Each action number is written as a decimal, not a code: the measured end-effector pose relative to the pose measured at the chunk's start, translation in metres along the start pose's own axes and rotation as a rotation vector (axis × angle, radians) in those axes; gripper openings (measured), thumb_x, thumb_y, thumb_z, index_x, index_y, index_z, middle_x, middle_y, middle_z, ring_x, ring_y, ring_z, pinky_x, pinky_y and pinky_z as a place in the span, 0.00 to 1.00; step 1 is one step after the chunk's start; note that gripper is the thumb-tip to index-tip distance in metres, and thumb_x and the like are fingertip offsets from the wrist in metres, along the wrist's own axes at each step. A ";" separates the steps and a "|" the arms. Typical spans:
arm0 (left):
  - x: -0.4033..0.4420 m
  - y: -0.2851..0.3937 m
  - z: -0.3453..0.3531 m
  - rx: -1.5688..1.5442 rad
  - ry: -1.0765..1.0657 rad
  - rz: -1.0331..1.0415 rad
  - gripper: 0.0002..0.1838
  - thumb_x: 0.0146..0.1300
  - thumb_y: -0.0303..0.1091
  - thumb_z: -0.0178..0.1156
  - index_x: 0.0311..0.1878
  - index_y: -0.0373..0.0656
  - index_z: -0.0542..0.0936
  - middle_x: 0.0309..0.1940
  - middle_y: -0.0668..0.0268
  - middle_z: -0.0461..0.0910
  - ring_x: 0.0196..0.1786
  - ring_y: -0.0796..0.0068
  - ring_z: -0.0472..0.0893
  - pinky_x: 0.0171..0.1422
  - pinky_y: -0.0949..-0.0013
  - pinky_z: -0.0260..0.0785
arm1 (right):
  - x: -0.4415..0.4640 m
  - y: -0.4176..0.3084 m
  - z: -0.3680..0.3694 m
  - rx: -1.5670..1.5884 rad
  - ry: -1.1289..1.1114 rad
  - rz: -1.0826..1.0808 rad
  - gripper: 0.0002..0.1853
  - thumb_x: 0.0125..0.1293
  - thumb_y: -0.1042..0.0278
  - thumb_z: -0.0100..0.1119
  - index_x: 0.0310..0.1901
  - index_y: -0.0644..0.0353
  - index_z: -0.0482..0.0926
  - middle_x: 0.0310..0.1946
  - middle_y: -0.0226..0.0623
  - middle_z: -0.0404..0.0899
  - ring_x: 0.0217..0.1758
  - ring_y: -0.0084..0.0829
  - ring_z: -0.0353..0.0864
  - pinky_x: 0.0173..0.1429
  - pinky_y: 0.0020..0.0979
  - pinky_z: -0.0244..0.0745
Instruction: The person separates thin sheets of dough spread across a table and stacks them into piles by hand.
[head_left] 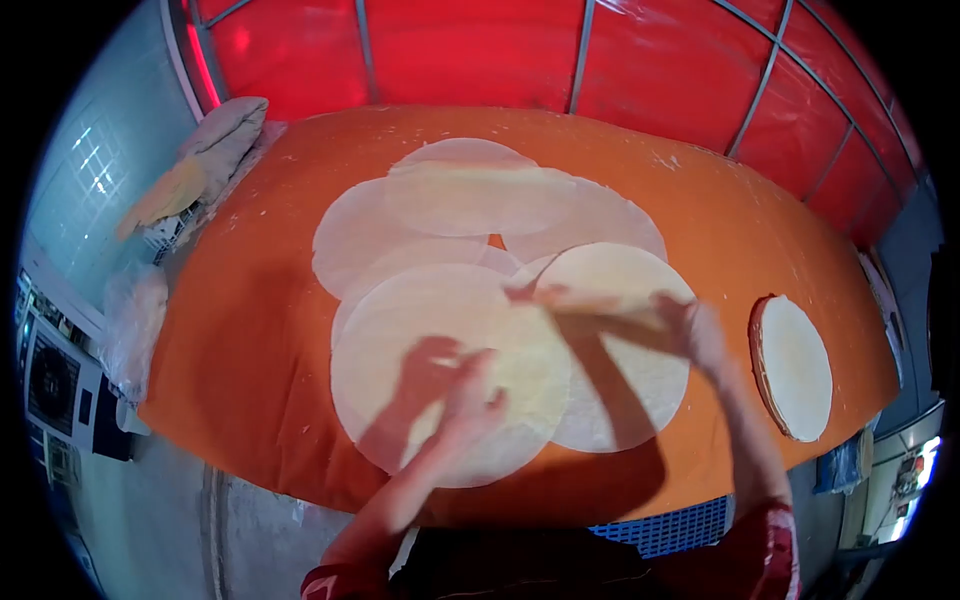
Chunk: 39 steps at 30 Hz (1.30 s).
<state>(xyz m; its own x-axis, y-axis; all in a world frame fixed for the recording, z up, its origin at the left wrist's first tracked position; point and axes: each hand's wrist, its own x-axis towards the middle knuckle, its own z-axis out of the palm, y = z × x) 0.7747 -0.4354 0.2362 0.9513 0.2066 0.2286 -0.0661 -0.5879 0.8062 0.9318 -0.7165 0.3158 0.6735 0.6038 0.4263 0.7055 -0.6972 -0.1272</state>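
Note:
Several thin round dough sheets overlap on the orange cloth-covered table. My left hand is over the front left dough sheet, its fingers and thumb apart with nothing between them. Motion blurs it, and I cannot tell whether it touches the sheet. Above the front right dough sheet, my right hand is closed round one end of a pale rod. The rod is blurred, has a darker far end, points left and looks like a rolling pin. Behind lies another dough sheet on top of others.
A stack of round pale sheets lies at the table's right side. Folded cloth and a clear plastic bag are at the left edge. A red panelled wall stands behind the table; blue plastic mesh shows below its front edge.

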 end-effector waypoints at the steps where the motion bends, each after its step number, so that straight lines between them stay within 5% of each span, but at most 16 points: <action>1: -0.007 0.002 -0.036 0.273 0.168 -0.003 0.27 0.43 0.31 0.57 0.49 0.36 0.63 0.44 0.52 0.66 0.47 0.58 0.67 0.51 0.62 0.60 | 0.029 0.001 -0.022 -0.043 0.112 -0.042 0.07 0.55 0.66 0.47 0.31 0.55 0.75 0.12 0.41 0.69 0.16 0.35 0.71 0.20 0.33 0.65; 4: -0.040 -0.023 -0.120 0.801 0.284 -0.255 0.23 0.42 0.37 0.60 0.41 0.36 0.68 0.45 0.51 0.64 0.49 0.52 0.64 0.53 0.58 0.57 | 0.095 -0.083 -0.095 -0.175 0.059 -0.027 0.06 0.54 0.67 0.46 0.28 0.58 0.71 0.12 0.44 0.70 0.19 0.37 0.74 0.23 0.35 0.67; 7: -0.068 -0.067 -0.144 0.695 0.411 -0.531 0.15 0.47 0.39 0.58 0.32 0.35 0.72 0.35 0.53 0.71 0.39 0.61 0.73 0.41 0.60 0.68 | 0.111 -0.153 -0.091 -0.519 -0.022 -0.120 0.05 0.54 0.69 0.44 0.29 0.59 0.70 0.10 0.42 0.68 0.16 0.36 0.71 0.21 0.34 0.64; 9: -0.077 -0.089 -0.148 -0.132 0.098 -0.878 0.15 0.53 0.40 0.54 0.25 0.35 0.73 0.20 0.59 0.73 0.23 0.72 0.76 0.22 0.70 0.70 | 0.082 -0.191 -0.052 -1.022 0.231 -0.547 0.07 0.50 0.70 0.45 0.32 0.60 0.70 0.10 0.26 0.61 0.11 0.23 0.60 0.14 0.29 0.53; 11: -0.080 -0.100 -0.145 -0.264 0.126 -0.854 0.15 0.54 0.40 0.53 0.25 0.34 0.72 0.16 0.62 0.72 0.18 0.75 0.74 0.18 0.74 0.69 | 0.054 -0.233 0.010 -0.869 0.087 -0.666 0.13 0.46 0.72 0.47 0.36 0.65 0.70 0.07 0.28 0.64 0.10 0.24 0.65 0.12 0.30 0.56; 13: -0.080 -0.099 -0.145 -0.438 0.118 -0.817 0.14 0.57 0.38 0.50 0.26 0.35 0.72 0.15 0.62 0.72 0.16 0.75 0.75 0.17 0.76 0.69 | 0.037 -0.257 0.064 -0.180 -0.427 -0.577 0.15 0.42 0.75 0.47 0.36 0.67 0.70 0.09 0.35 0.68 0.14 0.30 0.71 0.17 0.33 0.65; 15: -0.083 -0.096 -0.146 -0.617 0.122 -0.797 0.13 0.57 0.38 0.50 0.28 0.36 0.71 0.16 0.62 0.73 0.16 0.74 0.75 0.17 0.76 0.69 | 0.037 -0.246 0.115 0.148 -0.538 -0.473 0.10 0.40 0.74 0.49 0.29 0.62 0.71 0.16 0.44 0.71 0.18 0.37 0.73 0.21 0.36 0.66; 18: -0.087 -0.102 -0.147 -0.872 0.066 -0.747 0.13 0.58 0.40 0.49 0.35 0.38 0.69 0.22 0.60 0.74 0.20 0.71 0.76 0.22 0.71 0.72 | 0.042 -0.273 0.073 0.098 -0.319 -0.283 0.16 0.38 0.75 0.50 0.35 0.64 0.70 0.29 0.43 0.74 0.29 0.38 0.76 0.29 0.34 0.70; 20: -0.085 -0.098 -0.140 -1.253 0.142 -0.738 0.13 0.58 0.41 0.49 0.40 0.42 0.67 0.29 0.61 0.75 0.28 0.69 0.77 0.29 0.65 0.73 | 0.016 -0.297 0.063 -0.083 -0.257 -0.320 0.29 0.38 0.74 0.51 0.49 0.66 0.65 0.48 0.47 0.67 0.48 0.40 0.69 0.44 0.34 0.69; 24: -0.083 -0.095 -0.133 -1.461 0.056 -0.665 0.19 0.60 0.48 0.42 0.49 0.46 0.62 0.43 0.60 0.71 0.42 0.63 0.74 0.42 0.56 0.69 | -0.030 -0.330 0.107 0.211 -0.244 -0.255 0.29 0.43 0.71 0.52 0.51 0.68 0.62 0.52 0.50 0.62 0.55 0.42 0.63 0.49 0.38 0.65; 28: -0.071 -0.067 -0.145 -1.445 -0.041 -0.662 0.21 0.61 0.48 0.40 0.49 0.43 0.63 0.44 0.58 0.70 0.43 0.66 0.72 0.44 0.62 0.67 | -0.035 -0.323 0.122 0.030 -0.159 -0.212 0.25 0.52 0.67 0.50 0.51 0.70 0.62 0.47 0.50 0.68 0.47 0.43 0.70 0.47 0.36 0.68; 30: -0.071 -0.075 -0.142 -1.165 -0.006 -0.628 0.20 0.59 0.45 0.45 0.49 0.41 0.64 0.42 0.59 0.70 0.42 0.68 0.72 0.44 0.63 0.66 | -0.007 -0.304 0.096 0.545 -0.411 0.045 0.17 0.48 0.71 0.52 0.43 0.59 0.69 0.37 0.45 0.73 0.35 0.37 0.75 0.31 0.36 0.69; 32: -0.074 -0.087 -0.140 -0.888 0.035 -0.584 0.20 0.57 0.43 0.50 0.48 0.40 0.64 0.41 0.59 0.70 0.41 0.69 0.72 0.44 0.64 0.66 | -0.011 -0.200 0.169 0.936 -0.344 0.190 0.09 0.51 0.62 0.53 0.32 0.56 0.71 0.27 0.38 0.70 0.29 0.31 0.71 0.35 0.31 0.66; 34: -0.073 -0.097 -0.141 -0.250 0.313 -0.440 0.30 0.48 0.37 0.61 0.51 0.35 0.59 0.36 0.59 0.68 0.38 0.70 0.72 0.37 0.74 0.68 | 0.082 -0.174 0.063 0.552 -0.278 0.189 0.09 0.52 0.64 0.52 0.33 0.58 0.73 0.27 0.39 0.72 0.30 0.28 0.73 0.35 0.31 0.67; 38: -0.063 -0.108 -0.141 -0.577 0.393 -0.501 0.29 0.46 0.32 0.62 0.48 0.29 0.61 0.38 0.55 0.68 0.36 0.70 0.73 0.36 0.75 0.69 | 0.184 -0.204 -0.093 0.319 -0.162 0.366 0.10 0.52 0.70 0.49 0.35 0.63 0.76 0.27 0.41 0.77 0.31 0.22 0.75 0.36 0.29 0.69; 39: -0.055 -0.103 -0.146 -0.742 0.348 -0.615 0.26 0.47 0.32 0.60 0.46 0.29 0.62 0.35 0.55 0.70 0.35 0.71 0.75 0.31 0.73 0.71 | 0.187 -0.223 -0.108 0.287 -0.013 0.166 0.09 0.48 0.74 0.48 0.31 0.63 0.77 0.20 0.44 0.76 0.26 0.27 0.77 0.33 0.31 0.70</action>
<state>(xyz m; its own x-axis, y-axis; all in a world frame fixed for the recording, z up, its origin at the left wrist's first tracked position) 0.6850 -0.2721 0.2202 0.7509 0.5943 -0.2880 0.1216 0.3042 0.9448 0.8761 -0.4899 0.5209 0.7858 0.4974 0.3677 0.6182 -0.6502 -0.4416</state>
